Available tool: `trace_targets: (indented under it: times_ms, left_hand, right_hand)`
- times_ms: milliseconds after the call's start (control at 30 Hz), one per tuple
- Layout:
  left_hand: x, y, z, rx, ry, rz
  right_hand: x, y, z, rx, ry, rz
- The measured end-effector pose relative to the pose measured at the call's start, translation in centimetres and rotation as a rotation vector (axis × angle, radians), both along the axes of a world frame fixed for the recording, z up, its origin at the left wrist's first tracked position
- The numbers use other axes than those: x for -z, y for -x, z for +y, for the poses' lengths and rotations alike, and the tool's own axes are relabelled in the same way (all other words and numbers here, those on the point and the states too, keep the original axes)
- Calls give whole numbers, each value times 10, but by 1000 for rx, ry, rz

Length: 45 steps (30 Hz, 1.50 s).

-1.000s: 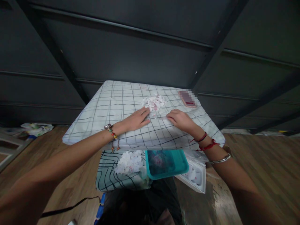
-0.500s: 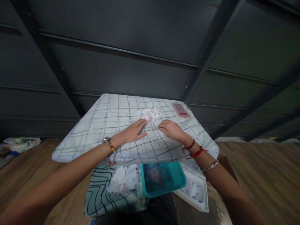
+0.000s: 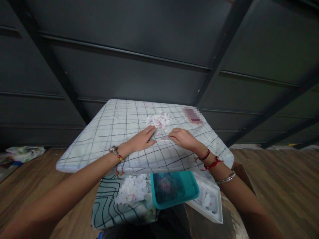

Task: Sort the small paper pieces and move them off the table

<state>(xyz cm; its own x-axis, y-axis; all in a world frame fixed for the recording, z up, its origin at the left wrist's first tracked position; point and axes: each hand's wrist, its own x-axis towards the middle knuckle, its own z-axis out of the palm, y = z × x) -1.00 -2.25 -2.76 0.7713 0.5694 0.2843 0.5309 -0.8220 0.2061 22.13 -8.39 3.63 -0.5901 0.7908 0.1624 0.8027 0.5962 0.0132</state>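
Observation:
My left hand (image 3: 143, 138) lies flat on the checked cloth, fingers stretched out. Its fingertips touch the near edge of a heap of small white paper pieces (image 3: 159, 120), some with pinkish marks. To the right, my right hand (image 3: 183, 136) is closed in a pinch around a thin, pale, pointed tool that looks like tweezers (image 3: 164, 138). The tool's tip points left over the cloth, close to a tiny pink speck (image 3: 159, 134). Most of the tool is hidden by my fingers.
The checked cloth (image 3: 99, 136) covers a table against a dark metal wall. A blurred pink phone-like object (image 3: 193, 116) lies at the back right. Below the near edge are a teal tray (image 3: 191, 189), another pile of white paper pieces (image 3: 132, 191) and a white box (image 3: 214, 209).
My right hand has shifted very slightly, and the thin tool shows more clearly. My left hand stays flat in place. The view has moved a little.

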Motion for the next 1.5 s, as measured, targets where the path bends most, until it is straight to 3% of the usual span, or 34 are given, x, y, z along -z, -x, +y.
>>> trace_targets:
  times_ms: [100,300,500,733,867,1200,1500]
  left_hand:
    - [1,0,1,5,2,-9]
    - [1,5,3,0,6,-7]
    - [-4,34,3,-31,21,50]
    - [3,64,8,-125,16,37]
    - [3,64,7,-132,5,-14]
    - [2,64,5,-163,-11,-65]
    - [2,63,5,-163,-12,-62]
  right_hand:
    - [-3,2,-6,-71,18,-6]
    - [-3,7,-8,-31,-14,-7]
    - [-2,22,-22,-119,-49,-91]
    - [-6,44,-47,-42,-54,-69]
    - [-3,54,-52,-24,-54,-84]
    - [-5,90,-65,-293,-26,-89]
    - [-4,90,-71,-247,-23,-80]
